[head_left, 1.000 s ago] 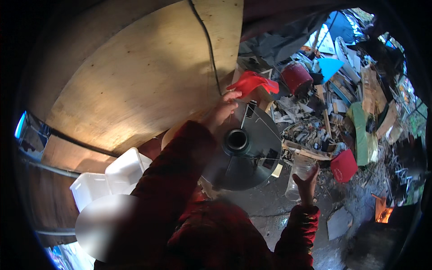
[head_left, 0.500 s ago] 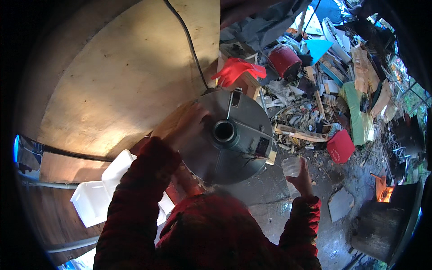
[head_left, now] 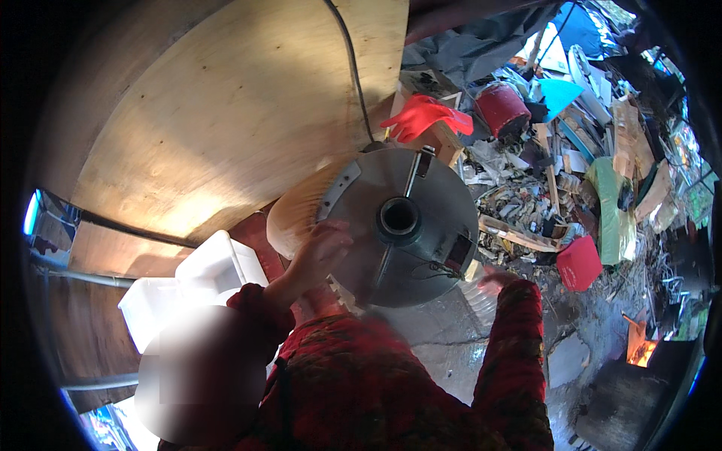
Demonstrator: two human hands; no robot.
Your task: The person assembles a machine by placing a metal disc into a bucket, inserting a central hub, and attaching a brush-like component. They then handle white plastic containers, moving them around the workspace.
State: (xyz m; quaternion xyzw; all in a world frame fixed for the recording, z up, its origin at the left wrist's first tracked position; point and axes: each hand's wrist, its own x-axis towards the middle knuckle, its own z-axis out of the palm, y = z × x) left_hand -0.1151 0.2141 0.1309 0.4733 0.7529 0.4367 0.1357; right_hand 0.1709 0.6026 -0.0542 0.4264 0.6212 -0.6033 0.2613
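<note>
In front of me stands a round grey metal machine top [head_left: 429,203] with a dark round opening [head_left: 398,216] at its middle. My left hand [head_left: 320,252] is at its left rim, slightly blurred, fingers stretched out and nothing visible in them. Whether it touches the metal I cannot tell. On the other side my right hand [head_left: 496,282] is closed at a clear ribbed plastic container [head_left: 480,301], low beside the machine's right edge. Motion smears its fingers. A pale, rounded cloth-like bulge [head_left: 289,222] shows at the machine's left side.
White plastic bins [head_left: 150,304] stand at the left, below a large plywood sheet [head_left: 241,105]. Behind the machine lies a red glove [head_left: 425,119]. Scrap, a red bucket [head_left: 502,109] and a red box [head_left: 579,263] fill the right; a fire [head_left: 641,350] burns at far right.
My left hand has drawn back toward me from the machine's upper left. My right hand, with the clear container, now sits closer to the machine's edge. The view has shifted.
</note>
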